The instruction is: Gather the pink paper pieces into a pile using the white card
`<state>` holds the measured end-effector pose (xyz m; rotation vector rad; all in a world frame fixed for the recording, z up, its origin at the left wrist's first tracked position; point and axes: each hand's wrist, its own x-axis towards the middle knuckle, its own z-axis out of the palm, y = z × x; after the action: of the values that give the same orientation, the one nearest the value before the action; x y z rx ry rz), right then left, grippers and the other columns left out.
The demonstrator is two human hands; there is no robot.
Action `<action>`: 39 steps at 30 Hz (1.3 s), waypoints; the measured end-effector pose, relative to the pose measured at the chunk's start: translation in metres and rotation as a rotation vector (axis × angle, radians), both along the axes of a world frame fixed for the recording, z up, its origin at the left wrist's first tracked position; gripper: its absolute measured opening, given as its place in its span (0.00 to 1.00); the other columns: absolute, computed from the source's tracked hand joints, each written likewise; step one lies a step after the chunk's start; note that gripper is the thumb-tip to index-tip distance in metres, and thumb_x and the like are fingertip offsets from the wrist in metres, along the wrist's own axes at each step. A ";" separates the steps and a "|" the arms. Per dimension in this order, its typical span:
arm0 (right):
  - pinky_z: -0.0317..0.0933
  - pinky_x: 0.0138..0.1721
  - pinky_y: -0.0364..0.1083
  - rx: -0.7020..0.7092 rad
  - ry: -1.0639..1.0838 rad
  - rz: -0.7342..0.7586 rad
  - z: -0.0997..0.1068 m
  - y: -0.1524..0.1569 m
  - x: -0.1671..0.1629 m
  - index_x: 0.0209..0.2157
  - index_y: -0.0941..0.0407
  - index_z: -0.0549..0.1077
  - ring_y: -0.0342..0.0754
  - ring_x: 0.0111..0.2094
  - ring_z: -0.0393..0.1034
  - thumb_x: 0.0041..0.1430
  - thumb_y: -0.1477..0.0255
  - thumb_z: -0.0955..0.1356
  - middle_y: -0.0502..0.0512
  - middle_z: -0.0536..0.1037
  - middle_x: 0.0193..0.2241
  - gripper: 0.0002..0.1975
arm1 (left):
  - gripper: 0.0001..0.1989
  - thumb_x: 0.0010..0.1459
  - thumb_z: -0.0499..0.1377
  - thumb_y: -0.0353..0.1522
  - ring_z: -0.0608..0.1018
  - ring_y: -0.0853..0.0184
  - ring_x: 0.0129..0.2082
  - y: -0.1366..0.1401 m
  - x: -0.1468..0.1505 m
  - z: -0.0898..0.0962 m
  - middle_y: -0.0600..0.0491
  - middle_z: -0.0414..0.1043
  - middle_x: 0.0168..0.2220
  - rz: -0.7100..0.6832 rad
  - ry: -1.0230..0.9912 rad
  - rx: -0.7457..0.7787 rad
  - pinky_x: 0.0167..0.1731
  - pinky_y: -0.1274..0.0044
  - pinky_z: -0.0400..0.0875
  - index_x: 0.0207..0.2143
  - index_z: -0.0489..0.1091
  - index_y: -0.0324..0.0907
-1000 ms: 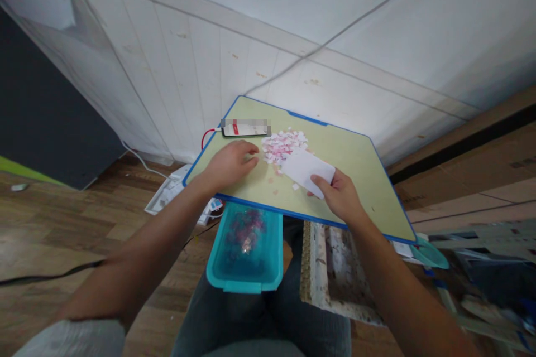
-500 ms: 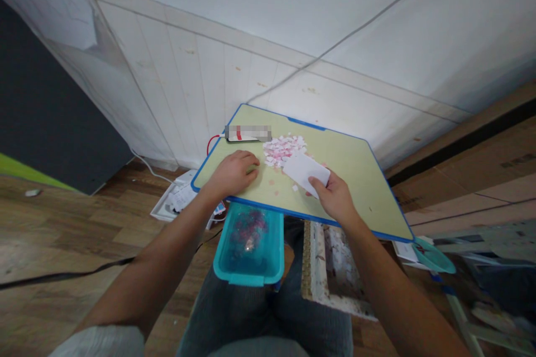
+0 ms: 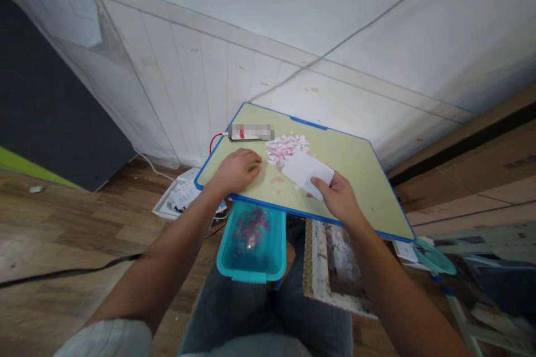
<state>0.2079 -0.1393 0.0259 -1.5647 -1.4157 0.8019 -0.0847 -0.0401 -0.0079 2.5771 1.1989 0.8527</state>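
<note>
My right hand [image 3: 335, 192] grips a white rectangular card [image 3: 307, 173] between thumb and fingers, its far edge at the near side of a heap of small white and pink flakes [image 3: 287, 149]. The flakes lie on a pale yellow table top [image 3: 352, 178] with a blue rim. My left hand [image 3: 242, 169] rests on the table left of the heap, fingers bent and a gap between thumb and fingers, with nothing visible in it. Behind that hand lies a phone-like device [image 3: 251, 133], partly blurred out, with a red cable at its left end.
Below the table's near edge, a teal plastic bin [image 3: 251, 276] holds something pinkish red. Right of it stands a worn wooden box frame [image 3: 316, 268]. A white tray [image 3: 167, 206] with papers sits on the floor at left. Cardboard [image 3: 469, 178] leans at right; a wall rises behind.
The view has shifted slightly. The card in my right hand has moved a little toward the near side and covers a loose white flake; my left hand stays in place.
</note>
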 end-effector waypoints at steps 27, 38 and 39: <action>0.65 0.29 0.45 0.072 -0.254 0.036 -0.004 0.013 0.000 0.36 0.58 0.82 0.50 0.28 0.73 0.55 0.58 0.72 0.54 0.82 0.29 0.17 | 0.16 0.60 0.53 0.33 0.75 0.57 0.52 0.004 0.000 -0.003 0.48 0.78 0.47 0.052 -0.052 -0.050 0.57 0.63 0.69 0.45 0.77 0.44; 0.66 0.29 0.46 0.059 -0.312 0.021 -0.007 0.003 -0.013 0.35 0.56 0.81 0.51 0.29 0.74 0.56 0.59 0.71 0.54 0.82 0.29 0.15 | 0.15 0.60 0.53 0.32 0.75 0.57 0.52 0.005 0.000 -0.004 0.48 0.78 0.47 0.050 -0.052 -0.047 0.57 0.65 0.69 0.44 0.77 0.44; 0.66 0.29 0.46 0.061 -0.316 0.011 -0.007 0.004 -0.013 0.35 0.57 0.81 0.51 0.29 0.74 0.56 0.60 0.71 0.54 0.82 0.29 0.15 | 0.15 0.60 0.53 0.32 0.75 0.57 0.52 0.005 0.000 -0.004 0.48 0.78 0.47 0.049 -0.050 -0.047 0.57 0.64 0.69 0.44 0.77 0.44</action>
<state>0.1945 -0.1356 0.0188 -1.6908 -1.6569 0.5274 -0.0848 -0.0356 -0.0114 2.4839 1.2575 0.8832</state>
